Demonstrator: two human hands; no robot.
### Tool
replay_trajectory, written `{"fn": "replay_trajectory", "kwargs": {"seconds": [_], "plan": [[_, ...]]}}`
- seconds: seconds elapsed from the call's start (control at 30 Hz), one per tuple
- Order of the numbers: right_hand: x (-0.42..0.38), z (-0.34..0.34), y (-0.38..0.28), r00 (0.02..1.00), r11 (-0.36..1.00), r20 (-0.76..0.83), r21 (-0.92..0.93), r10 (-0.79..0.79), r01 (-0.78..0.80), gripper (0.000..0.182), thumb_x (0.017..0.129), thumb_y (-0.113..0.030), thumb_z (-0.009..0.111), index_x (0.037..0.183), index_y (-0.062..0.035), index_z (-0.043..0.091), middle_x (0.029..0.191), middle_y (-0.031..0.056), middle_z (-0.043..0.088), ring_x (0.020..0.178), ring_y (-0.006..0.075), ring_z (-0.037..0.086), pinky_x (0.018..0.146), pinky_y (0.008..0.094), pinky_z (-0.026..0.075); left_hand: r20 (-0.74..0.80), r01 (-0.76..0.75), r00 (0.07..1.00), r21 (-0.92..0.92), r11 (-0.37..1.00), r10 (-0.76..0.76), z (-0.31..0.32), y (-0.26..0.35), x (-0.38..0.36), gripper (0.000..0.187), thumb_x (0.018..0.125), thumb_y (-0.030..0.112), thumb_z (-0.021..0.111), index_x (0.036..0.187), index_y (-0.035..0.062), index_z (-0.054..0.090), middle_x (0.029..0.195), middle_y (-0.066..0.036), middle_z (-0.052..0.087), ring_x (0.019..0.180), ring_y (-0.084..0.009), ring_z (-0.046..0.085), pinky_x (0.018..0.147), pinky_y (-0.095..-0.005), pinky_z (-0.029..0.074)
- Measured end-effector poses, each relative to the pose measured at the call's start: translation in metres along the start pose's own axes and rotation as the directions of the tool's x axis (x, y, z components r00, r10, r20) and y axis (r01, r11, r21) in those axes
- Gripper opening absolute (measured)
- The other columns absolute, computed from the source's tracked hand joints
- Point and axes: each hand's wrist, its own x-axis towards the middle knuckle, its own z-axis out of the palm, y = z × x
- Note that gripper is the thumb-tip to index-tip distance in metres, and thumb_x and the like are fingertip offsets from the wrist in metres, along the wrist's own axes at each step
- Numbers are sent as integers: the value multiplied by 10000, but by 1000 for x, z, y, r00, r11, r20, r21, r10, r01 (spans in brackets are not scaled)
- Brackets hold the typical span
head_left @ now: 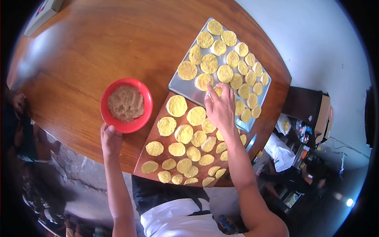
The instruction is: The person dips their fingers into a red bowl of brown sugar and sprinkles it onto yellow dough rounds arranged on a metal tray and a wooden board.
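My left hand (111,138) grips the near rim of a red bowl (147,112), thumb on top, the other fingers partly hidden. Brown sugar-like grains (125,103) lie in the bowl. Over the near edge of a metal baking tray (183,86), my right hand (222,108) has its fingers closed around a dough round with yellow topping (217,91), mostly covered by the hand. Several similar yellow-topped rounds (209,63) sit on the tray. More rounds (176,106) are spread over a reddish-brown board (147,136) below the tray.
A knife (251,142) lies at the right edge of the board. The wooden table (98,43) has a curved edge. A white box-like object (43,15) is at the far left corner. Another person's hand (18,103) shows at the left. Shelves and a cardboard box (323,118) stand right.
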Motion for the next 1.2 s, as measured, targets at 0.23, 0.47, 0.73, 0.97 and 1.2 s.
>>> {"fn": "replay_trajectory", "kwargs": {"seconds": [0.23, 0.47, 0.73, 0.97, 1.2], "plan": [[3, 1, -1, 999, 999, -8, 13, 34, -34, 402, 958, -294, 571, 1284, -70, 640, 1195, 189, 523, 1042, 339, 510, 929, 458, 432, 22, 25, 999, -9, 1000, -25, -7, -2, 0, 670, 859, 306, 720, 1318, -121, 484, 1356, -215, 557, 1263, -292, 557, 1119, -433, 407], [5, 5, 7, 997, 999, -68, 18, 46, -45, 450, 968, -355, 574, 1299, -53, 622, 1197, 186, 515, 1046, 339, 506, 917, 464, 430, 29, 27, 999, -4, 1000, -27, -9, -2, 1, 644, 866, 295, 710, 1305, -122, 492, 1335, -213, 572, 1246, -291, 570, 1112, -432, 414], [-4, -3, -3, 997, 997, -17, -28, 74, -74, 471, 960, -374, 587, 1262, -15, 634, 1216, 198, 510, 1085, 348, 495, 944, 464, 425, 23, 15, 1000, -18, 1000, -15, -7, -2, 0, 624, 873, 284, 700, 1301, -122, 494, 1328, -213, 576, 1242, -290, 574, 1110, -427, 418], [4, 4, -1, 997, 997, -35, -33, 66, -67, 502, 969, -403, 565, 1271, -7, 632, 1231, 198, 514, 1094, 342, 492, 951, 460, 424, 45, 28, 999, -21, 999, -27, -8, -1, 0, 610, 876, 279, 696, 1295, -119, 499, 1324, -213, 580, 1238, -287, 578, 1104, -426, 425], [-11, -3, -3, 998, 997, 15, -31, 67, -66, 496, 985, -401, 537, 1275, -9, 630, 1267, 202, 509, 1091, 340, 502, 951, 463, 424, 42, 20, 999, -26, 999, -19, -7, -2, 0, 612, 876, 284, 693, 1293, -120, 500, 1317, -210, 585, 1233, -285, 581, 1099, -426, 430]]}}
